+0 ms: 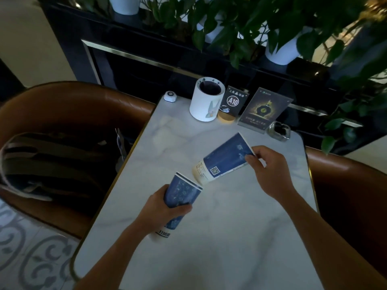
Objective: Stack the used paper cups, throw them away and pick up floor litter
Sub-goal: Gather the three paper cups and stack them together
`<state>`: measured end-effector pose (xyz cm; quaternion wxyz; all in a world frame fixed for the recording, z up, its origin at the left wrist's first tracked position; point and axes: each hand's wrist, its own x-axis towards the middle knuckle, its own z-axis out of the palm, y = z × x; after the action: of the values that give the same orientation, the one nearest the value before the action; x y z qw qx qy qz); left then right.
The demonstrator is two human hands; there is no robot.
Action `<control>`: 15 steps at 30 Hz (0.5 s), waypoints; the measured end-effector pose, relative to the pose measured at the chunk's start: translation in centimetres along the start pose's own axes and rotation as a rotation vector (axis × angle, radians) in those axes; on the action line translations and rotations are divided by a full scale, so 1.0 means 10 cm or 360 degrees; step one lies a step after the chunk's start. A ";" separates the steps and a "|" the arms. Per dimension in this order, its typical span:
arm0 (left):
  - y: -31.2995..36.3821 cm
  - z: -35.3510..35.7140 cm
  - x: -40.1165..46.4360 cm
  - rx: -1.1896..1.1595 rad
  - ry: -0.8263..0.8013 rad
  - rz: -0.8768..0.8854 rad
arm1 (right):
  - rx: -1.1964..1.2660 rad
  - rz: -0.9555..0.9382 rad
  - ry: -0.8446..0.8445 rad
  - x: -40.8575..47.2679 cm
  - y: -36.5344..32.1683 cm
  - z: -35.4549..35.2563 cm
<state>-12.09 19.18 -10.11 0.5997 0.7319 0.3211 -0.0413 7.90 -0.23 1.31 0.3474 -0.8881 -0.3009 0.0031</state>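
Note:
Two blue and white paper cups are held above the white marble table (219,237). My left hand (165,212) grips one cup (180,195) around its middle, mouth tilted up and to the right; a double rim suggests two nested cups. My right hand (270,170) pinches the rim of the other cup (224,160), which lies tilted with its white base pointing down-left. That base sits just above the open mouth of the left cup, close to it but outside it.
At the table's far edge stand a white cylindrical holder (206,101), a call button (169,96), an A10 table sign (234,101), an acrylic menu stand (263,110) and an ashtray (279,130). Brown leather chairs (62,105) flank the table; a bag (52,164) lies on the left one. Potted plants (280,49) line the dark shelf behind.

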 end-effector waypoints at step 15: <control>0.21 0.22 -0.26 0.0231 -0.0300 0.0274 | 0.0228 0.0259 -0.0122 -0.30 -0.29 0.01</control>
<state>-12.32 15.98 -7.79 0.5741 0.7909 0.1954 -0.0814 3.86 -0.09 2.43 0.3969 -0.8817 -0.2398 0.0868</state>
